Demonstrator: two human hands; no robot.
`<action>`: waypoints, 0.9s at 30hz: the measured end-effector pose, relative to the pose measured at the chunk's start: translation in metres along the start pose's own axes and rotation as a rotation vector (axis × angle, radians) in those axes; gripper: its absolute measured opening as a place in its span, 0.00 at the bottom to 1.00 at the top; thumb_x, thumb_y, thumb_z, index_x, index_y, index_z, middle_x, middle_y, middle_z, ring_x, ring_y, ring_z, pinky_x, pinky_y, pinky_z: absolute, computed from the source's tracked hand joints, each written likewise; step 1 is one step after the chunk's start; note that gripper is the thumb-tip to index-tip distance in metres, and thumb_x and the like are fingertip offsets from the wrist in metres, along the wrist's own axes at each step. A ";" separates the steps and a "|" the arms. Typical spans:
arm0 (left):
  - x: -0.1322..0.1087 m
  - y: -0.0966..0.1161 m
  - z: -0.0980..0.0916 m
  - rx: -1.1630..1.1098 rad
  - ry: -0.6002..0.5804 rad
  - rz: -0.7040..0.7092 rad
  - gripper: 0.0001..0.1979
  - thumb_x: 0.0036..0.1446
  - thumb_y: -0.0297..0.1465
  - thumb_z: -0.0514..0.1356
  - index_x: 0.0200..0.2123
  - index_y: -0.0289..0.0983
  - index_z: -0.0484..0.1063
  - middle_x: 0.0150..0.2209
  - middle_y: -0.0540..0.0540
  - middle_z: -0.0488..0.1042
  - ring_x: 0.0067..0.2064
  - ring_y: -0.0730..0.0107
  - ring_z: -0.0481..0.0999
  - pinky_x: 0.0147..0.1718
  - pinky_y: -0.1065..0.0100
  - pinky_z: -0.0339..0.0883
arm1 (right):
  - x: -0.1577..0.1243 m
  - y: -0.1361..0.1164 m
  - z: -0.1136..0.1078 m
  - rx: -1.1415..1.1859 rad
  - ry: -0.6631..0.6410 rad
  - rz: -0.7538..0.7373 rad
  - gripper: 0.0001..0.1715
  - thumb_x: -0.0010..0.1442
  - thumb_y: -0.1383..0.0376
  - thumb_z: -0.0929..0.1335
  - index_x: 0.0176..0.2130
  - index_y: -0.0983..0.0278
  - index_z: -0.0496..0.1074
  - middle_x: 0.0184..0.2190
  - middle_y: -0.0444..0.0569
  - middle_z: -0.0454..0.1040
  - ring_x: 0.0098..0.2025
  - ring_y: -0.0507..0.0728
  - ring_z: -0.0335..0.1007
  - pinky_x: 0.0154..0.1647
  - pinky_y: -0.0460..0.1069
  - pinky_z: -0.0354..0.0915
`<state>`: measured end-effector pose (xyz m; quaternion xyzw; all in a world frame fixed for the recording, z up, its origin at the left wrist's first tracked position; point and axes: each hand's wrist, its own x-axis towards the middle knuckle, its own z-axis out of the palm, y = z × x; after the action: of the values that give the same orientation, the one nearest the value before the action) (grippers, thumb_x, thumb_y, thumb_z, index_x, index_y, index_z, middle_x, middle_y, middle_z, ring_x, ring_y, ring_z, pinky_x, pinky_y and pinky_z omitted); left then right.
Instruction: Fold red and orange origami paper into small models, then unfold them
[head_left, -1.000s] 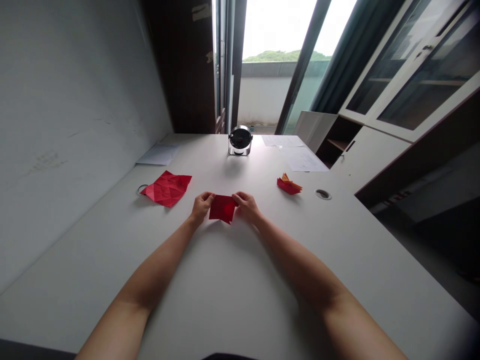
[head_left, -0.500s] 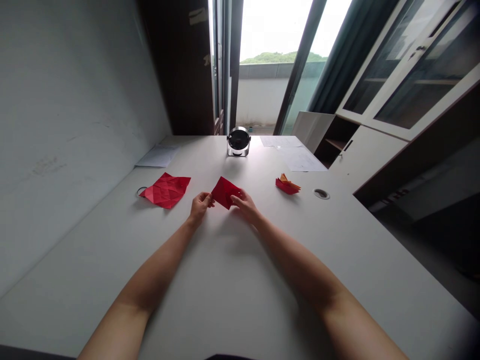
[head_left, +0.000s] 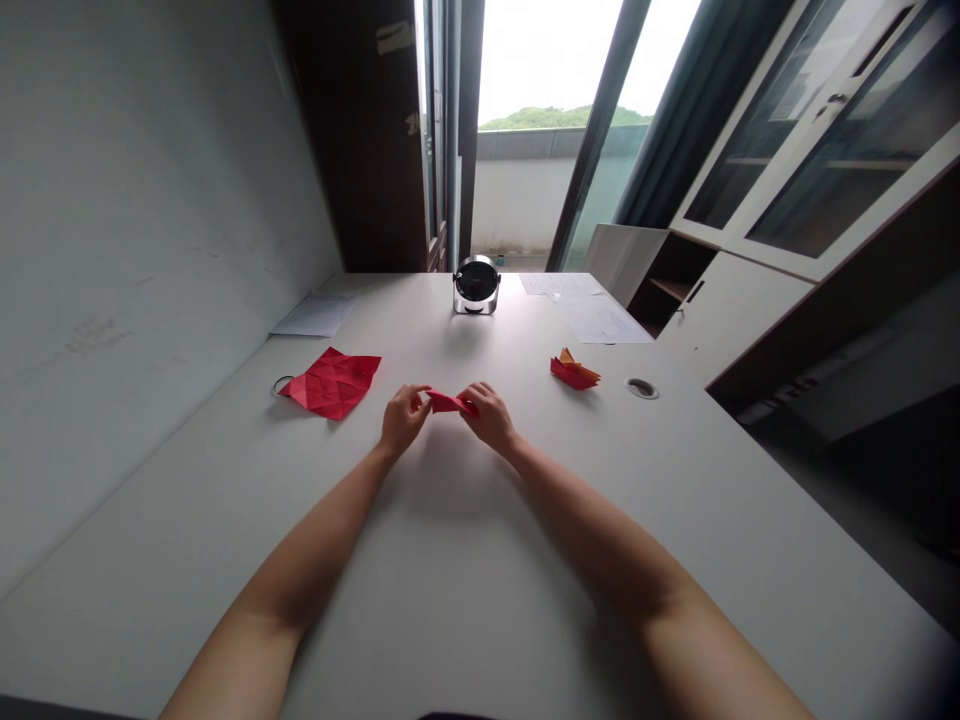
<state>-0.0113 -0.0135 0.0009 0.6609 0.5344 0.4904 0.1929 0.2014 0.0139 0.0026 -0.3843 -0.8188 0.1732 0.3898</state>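
Two hands meet at one small red paper over the middle of the tabletop. The right hand has its grip closed on the paper, its fingers covering the right end. The left hand has finger and thumb at the left end; whether that grip pinches or merely touches, I cannot tell. The paper is seen nearly edge-on, a narrow strip, so its folds and underside are hidden.

Left of the hands lies a creased red sheet. A dark ring shows at its left corner, the rest of it out of sight. To the right sits a folded piece, red below and orange above, its inner layers hard to make out; just beside it is a round hole, its inside unclear.

Beyond the hands stands a round black device on a silver stand, too dark to identify. White papers lie near the far left edge and the far right, any writing unreadable. Both forearms are cut off at the bottom, where a dark shape barely shows.
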 end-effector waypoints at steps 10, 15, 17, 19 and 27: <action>-0.001 -0.006 0.006 0.086 -0.183 0.136 0.23 0.57 0.26 0.60 0.56 0.44 0.72 0.54 0.45 0.75 0.55 0.59 0.73 0.57 0.56 0.65 | -0.002 0.008 0.001 -0.374 -0.138 -0.072 0.09 0.64 0.68 0.66 0.44 0.62 0.75 0.47 0.54 0.72 0.52 0.62 0.60 0.52 0.53 0.57; -0.001 -0.011 0.006 0.249 -0.288 0.160 0.13 0.57 0.27 0.60 0.43 0.44 0.80 0.52 0.46 0.76 0.56 0.58 0.71 0.59 0.56 0.62 | -0.003 0.018 0.004 -0.245 -0.234 -0.032 0.07 0.62 0.67 0.68 0.39 0.60 0.78 0.41 0.50 0.74 0.45 0.58 0.65 0.48 0.49 0.60; -0.001 -0.012 0.005 0.276 -0.290 0.170 0.10 0.58 0.28 0.60 0.41 0.44 0.80 0.50 0.46 0.77 0.55 0.57 0.71 0.58 0.56 0.62 | -0.002 0.021 0.003 -0.179 -0.234 -0.034 0.07 0.62 0.65 0.68 0.39 0.59 0.79 0.41 0.49 0.75 0.44 0.57 0.66 0.48 0.49 0.60; 0.000 -0.013 0.004 0.290 -0.278 0.169 0.09 0.59 0.31 0.59 0.38 0.43 0.80 0.47 0.45 0.78 0.52 0.57 0.72 0.56 0.57 0.63 | 0.000 0.024 0.003 -0.124 -0.228 -0.021 0.09 0.64 0.63 0.68 0.37 0.59 0.79 0.39 0.49 0.75 0.43 0.56 0.66 0.47 0.48 0.60; 0.002 -0.015 0.006 0.295 -0.256 0.112 0.12 0.60 0.39 0.60 0.28 0.41 0.78 0.32 0.44 0.76 0.39 0.60 0.72 0.44 0.61 0.64 | 0.003 0.028 0.007 -0.077 -0.142 0.145 0.17 0.65 0.58 0.66 0.27 0.61 0.74 0.28 0.44 0.71 0.32 0.53 0.63 0.35 0.47 0.56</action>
<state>-0.0145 -0.0052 -0.0127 0.7677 0.5337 0.3288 0.1328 0.2083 0.0347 -0.0169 -0.4443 -0.8203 0.1960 0.3022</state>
